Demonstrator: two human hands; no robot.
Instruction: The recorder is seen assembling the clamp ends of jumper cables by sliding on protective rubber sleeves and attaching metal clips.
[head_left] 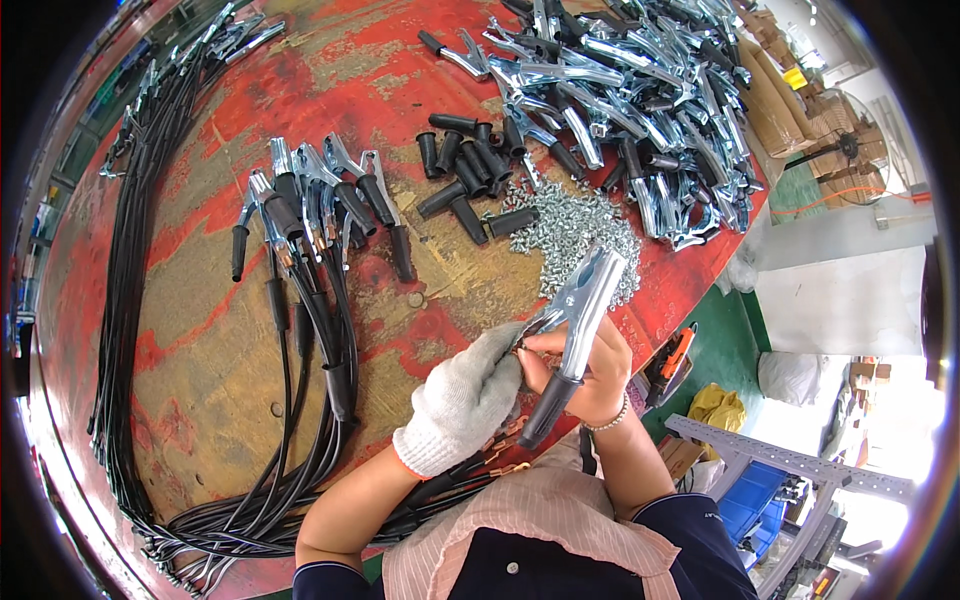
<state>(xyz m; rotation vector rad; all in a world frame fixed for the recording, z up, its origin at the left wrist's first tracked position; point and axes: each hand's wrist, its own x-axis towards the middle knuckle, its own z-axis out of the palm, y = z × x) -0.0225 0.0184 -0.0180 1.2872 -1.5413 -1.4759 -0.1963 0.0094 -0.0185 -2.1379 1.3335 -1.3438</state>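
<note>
Clamp [586, 322] — long axis aslant, handle [548, 413] lower-left

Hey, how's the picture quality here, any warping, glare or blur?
Head view: strong fisheye warping, the table's left edge bowing toward a dark rim; head view: blown-out white areas at far right, near the shelf frame; head view: bright highlights on the clamp in the right hand, with no obvious motion blur there.

Clamp [592, 308] in glossy metal — sleeve [550, 411] matt plastic — glove [455, 405] rough knit.
</note>
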